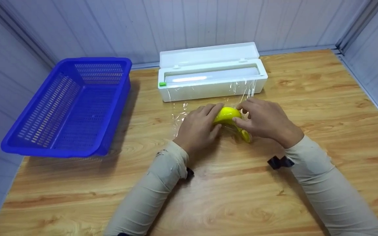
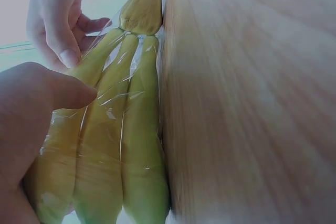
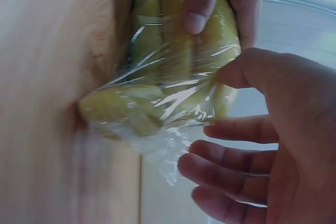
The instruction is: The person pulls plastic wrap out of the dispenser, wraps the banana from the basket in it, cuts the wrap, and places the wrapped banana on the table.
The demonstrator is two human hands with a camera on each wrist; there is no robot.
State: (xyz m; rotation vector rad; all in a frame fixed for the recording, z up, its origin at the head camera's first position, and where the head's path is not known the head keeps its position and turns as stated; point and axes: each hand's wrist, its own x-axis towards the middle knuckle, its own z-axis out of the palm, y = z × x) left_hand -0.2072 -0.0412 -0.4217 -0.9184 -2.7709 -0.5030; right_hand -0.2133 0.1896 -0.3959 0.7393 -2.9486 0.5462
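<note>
A bunch of bananas [image 1: 229, 113] lies on the table, with several layers of clear cling film [image 3: 181, 100] over it. My left hand [image 1: 199, 126] grips the bunch from the left, thumb on the near side. At the stem end, my right hand [image 1: 262, 118] holds the film between thumb and forefinger, its other fingers loosely bent. In the left wrist view, film crosses the three bananas [image 2: 100, 145] and the stem [image 2: 142, 11]. Behind the hands, a white cling film box [image 1: 213, 88] has its lid up; film hangs from its front edge toward the bunch.
A blue plastic basket [image 1: 115, 108] stands at the left of the wooden table [image 1: 241, 196]. The box's raised lid [image 1: 208, 54] is near the back wall [image 1: 208, 23]. A green slider [image 1: 162, 84] sits at the box's left end.
</note>
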